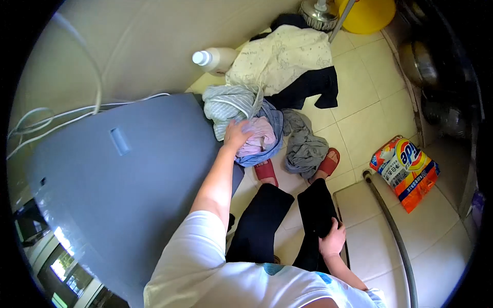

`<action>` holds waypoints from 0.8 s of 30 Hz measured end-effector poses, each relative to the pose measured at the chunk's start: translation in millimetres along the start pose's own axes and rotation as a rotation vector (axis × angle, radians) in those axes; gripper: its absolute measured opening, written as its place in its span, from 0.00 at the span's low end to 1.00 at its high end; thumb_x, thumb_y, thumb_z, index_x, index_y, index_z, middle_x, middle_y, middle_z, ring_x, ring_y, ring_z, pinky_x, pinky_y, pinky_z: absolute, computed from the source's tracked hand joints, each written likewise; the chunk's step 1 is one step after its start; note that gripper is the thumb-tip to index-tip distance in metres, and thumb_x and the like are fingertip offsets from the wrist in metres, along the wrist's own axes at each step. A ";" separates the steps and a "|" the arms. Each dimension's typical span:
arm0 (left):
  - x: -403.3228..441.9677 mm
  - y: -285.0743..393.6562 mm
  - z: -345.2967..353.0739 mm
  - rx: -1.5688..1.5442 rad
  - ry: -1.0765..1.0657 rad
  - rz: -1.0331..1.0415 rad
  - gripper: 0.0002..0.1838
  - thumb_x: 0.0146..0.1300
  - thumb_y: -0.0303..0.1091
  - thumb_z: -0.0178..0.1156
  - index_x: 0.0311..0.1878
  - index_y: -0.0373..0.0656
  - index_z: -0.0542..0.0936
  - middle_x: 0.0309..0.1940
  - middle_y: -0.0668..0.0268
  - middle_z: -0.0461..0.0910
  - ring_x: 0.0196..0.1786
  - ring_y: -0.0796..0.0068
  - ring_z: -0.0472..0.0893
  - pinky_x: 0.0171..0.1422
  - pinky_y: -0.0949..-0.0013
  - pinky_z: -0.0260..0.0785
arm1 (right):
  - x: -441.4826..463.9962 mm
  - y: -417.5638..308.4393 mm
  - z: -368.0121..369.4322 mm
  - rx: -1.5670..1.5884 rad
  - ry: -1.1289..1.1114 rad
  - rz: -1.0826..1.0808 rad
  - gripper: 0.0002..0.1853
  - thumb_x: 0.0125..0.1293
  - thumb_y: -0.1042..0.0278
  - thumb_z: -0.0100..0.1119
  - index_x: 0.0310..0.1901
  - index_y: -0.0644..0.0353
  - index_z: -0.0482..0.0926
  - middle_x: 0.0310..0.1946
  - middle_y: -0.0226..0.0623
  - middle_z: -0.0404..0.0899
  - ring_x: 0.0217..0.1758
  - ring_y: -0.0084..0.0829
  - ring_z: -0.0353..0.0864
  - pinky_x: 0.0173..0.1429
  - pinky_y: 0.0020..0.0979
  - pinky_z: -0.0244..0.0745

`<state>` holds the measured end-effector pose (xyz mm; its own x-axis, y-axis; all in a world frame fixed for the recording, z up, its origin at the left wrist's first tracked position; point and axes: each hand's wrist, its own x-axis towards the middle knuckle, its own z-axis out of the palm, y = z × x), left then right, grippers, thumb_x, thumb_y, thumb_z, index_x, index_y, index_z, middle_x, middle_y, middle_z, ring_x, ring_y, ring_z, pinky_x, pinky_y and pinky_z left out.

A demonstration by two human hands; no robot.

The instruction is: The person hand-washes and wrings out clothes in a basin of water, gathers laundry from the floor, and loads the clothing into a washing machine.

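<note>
My left hand (pixel 238 134) reaches down to a pile of clothes, its fingers stretched out over a pink garment (pixel 261 134). Against the back of that hand lies a white-and-grey striped garment (pixel 228 102). A blue garment (pixel 276 120) wraps round the pink one, and a crumpled grey garment (pixel 305 149) lies to its right, between my feet. My right hand (pixel 333 238) rests on my black trouser leg at the knee, fingers spread and holding nothing. Farther off lie a cream printed garment (pixel 282 56) and a black garment (pixel 308 87).
A large grey appliance (pixel 123 179) with a white cord stands at my left. A white-capped bottle (pixel 215 60) is by the wall. An orange Tide bag (pixel 405 172) and a grey hose (pixel 393 220) lie right. A mop head (pixel 319 15) and yellow basin (pixel 367 15) stand behind.
</note>
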<state>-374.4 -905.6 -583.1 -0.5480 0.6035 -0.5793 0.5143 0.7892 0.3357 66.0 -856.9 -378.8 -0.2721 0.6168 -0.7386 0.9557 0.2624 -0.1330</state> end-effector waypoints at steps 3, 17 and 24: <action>10.4 35.2 22.7 0.014 -0.123 -0.114 0.52 0.33 0.56 0.72 0.66 0.59 0.61 0.68 0.45 0.47 0.68 0.39 0.51 0.68 0.52 0.52 | 6.1 -19.0 -18.9 0.092 -0.034 0.064 0.39 0.41 0.58 0.69 0.57 0.60 0.65 0.51 0.54 0.65 0.54 0.53 0.66 0.58 0.42 0.65; 6.1 -38.5 107.3 -0.125 0.389 -0.243 0.14 0.49 0.28 0.58 0.41 0.38 0.77 0.31 0.60 0.78 0.46 0.60 0.78 0.53 0.61 0.68 | 21.9 -32.3 -24.9 0.008 0.024 0.037 0.37 0.41 0.61 0.69 0.56 0.57 0.66 0.53 0.54 0.64 0.55 0.53 0.65 0.58 0.45 0.63; -93.6 -60.2 54.8 -1.380 0.754 -0.471 0.27 0.44 0.21 0.49 0.53 0.32 0.71 0.51 0.62 0.74 0.52 0.65 0.74 0.58 0.66 0.64 | 17.5 -36.7 -16.9 -0.061 0.003 0.035 0.35 0.44 0.56 0.67 0.56 0.56 0.67 0.52 0.51 0.65 0.54 0.50 0.66 0.57 0.44 0.64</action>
<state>-317.9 -1015.9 -589.8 -0.8676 -0.1153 -0.4837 -0.4968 0.1572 0.8535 24.3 -843.2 -375.7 -0.2386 0.6284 -0.7404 0.9563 0.2848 -0.0664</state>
